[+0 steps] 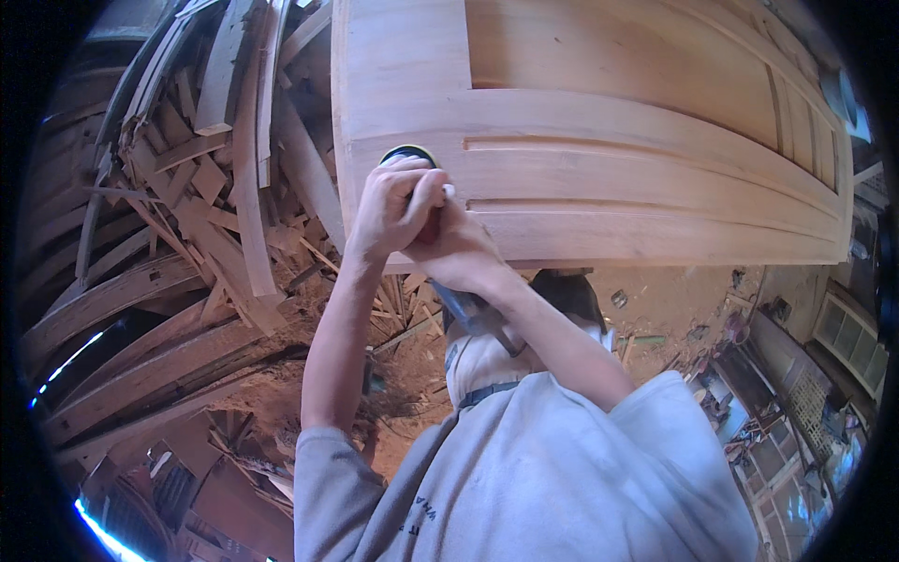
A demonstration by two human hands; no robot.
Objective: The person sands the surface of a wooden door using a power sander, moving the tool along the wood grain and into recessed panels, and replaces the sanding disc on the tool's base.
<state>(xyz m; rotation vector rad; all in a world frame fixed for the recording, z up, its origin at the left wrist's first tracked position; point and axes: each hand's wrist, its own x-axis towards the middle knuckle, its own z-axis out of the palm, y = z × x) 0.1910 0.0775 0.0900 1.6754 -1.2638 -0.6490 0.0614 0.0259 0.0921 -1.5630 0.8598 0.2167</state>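
Both my hands are together on a power sander with a round, dark, yellow-edged disc, at the left part of a pale wooden door panel. My left hand lies over the front of the tool, fingers curled round it. Just behind it, my right hand is closed on the tool's body. A grey part shows below my right wrist; whether it belongs to the sander I cannot tell. My hands hide most of the tool. The panel has long grooves and a recessed field.
A big heap of offcuts and boards stands to the left, close to the panel's edge. Sawdust and wood scraps cover the floor by my legs. At the right lie frames with panes and assorted clutter.
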